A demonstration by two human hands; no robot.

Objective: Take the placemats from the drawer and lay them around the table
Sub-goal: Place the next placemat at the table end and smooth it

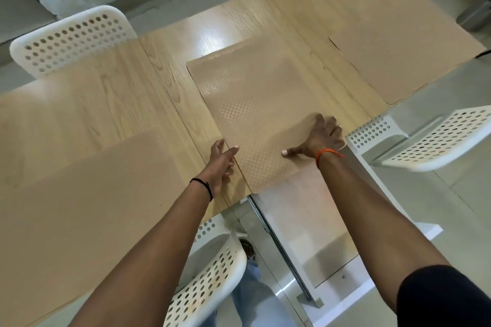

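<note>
Centre placemat [255, 103]: tan, dot-embossed, rounded corners, flat on woodgrain table [106, 98], near corner overhanging. My left hand [221, 164] touches its left edge, fingers relaxed; right hand [320, 137] presses flat, splayed. Two smooth mats [79, 194] [403, 61] alongside, left one cut off. Drawer [305, 220] below, contents unclear.

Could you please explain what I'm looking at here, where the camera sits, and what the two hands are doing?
There is no machine: a person wears one wide camera on the head, looking down at their own arms. Below is a wooden table with white chairs around it. Three tan placemats lie on it: one at the near left, one at the far right, and a middle placemat. The left hand touches that middle placemat's left edge; the right hand rests on it with fingers spread. Neither has a closed grip.
</note>
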